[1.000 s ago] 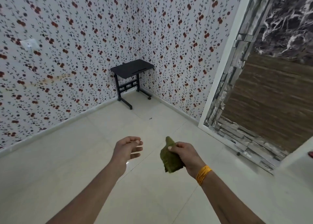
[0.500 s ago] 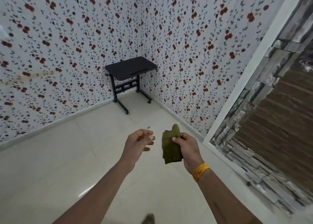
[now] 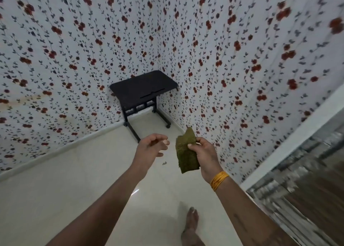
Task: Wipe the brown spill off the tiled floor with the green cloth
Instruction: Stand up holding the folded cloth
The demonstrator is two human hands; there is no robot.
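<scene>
We look down along our own two bare forearms, reaching out from the lower edge toward the centre. Nearest to us, at about 6 o'clock, a bare foot (image 3: 191, 225) stands on the pale tiled floor (image 3: 74, 186). Just beyond it, at 5 o'clock, a stack of gold bangles (image 3: 219, 180) circles the right wrist.

Near the centre, the right hand (image 3: 205, 155) grips the green cloth (image 3: 186, 153), thumb curled over its front face and fingers behind, so the cloth hangs upright in the air above the floor with a pointed corner sticking up. Just beside it, toward 9 o'clock and not touching, the left hand (image 3: 149, 148) hovers with fingers loosely curled and holding nothing.

Between the two hands, on the floor below them, lies a small dark speck (image 3: 164, 163); it is too small for us to tell whether it is part of the spill.

Farther off, at 12 o'clock, a small black counter (image 3: 143, 86) on wheeled legs stands in the corner. Wallpaper (image 3: 74, 59) with red flowers covers both walls behind it. At 4 o'clock, a white door frame (image 3: 290, 139) borders a blurred stone-and-wood panel (image 3: 307, 186).
</scene>
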